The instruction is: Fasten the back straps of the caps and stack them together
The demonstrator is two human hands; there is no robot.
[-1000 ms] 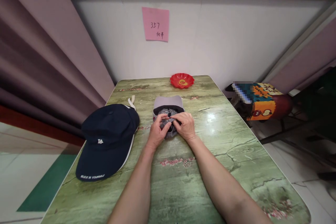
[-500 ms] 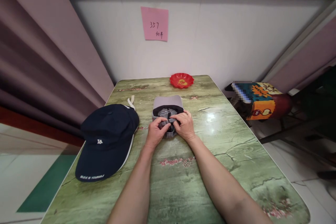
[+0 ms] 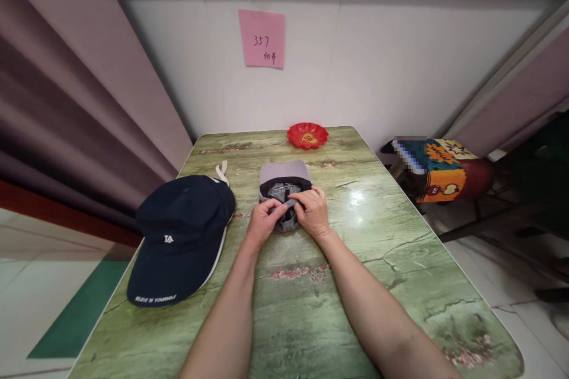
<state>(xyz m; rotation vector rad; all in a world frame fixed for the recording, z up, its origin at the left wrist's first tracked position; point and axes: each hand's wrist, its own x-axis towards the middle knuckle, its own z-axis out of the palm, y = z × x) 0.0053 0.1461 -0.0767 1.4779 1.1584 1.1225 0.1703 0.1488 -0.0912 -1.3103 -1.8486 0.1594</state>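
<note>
A grey baseball cap [image 3: 284, 170] lies upside down in the middle of the table, its brim pointing to the wall and its dark inside showing. Across its near side runs the grey back strap [image 3: 290, 204]. My left hand [image 3: 263, 222] pinches the strap's left part between thumb and fingers. The right part is pinched by my right hand [image 3: 313, 211], close to the left one. Fingers cover most of the strap and any fastening on it. To the left rests a navy baseball cap [image 3: 184, 237], crown up, with white lettering and a loose white strap [image 3: 223, 172].
A red scalloped dish [image 3: 307, 135] stands at the table's far edge, by the white wall. The green marbled table [image 3: 293, 320] has rounded corners. A pink note [image 3: 262, 38] is stuck to the wall. To the right is a stool with a colourful cover [image 3: 444, 169].
My left thumb has straightened and moved toward my right hand along the strap. Less of the dark strap shows between my hands. The caps stay in place.
</note>
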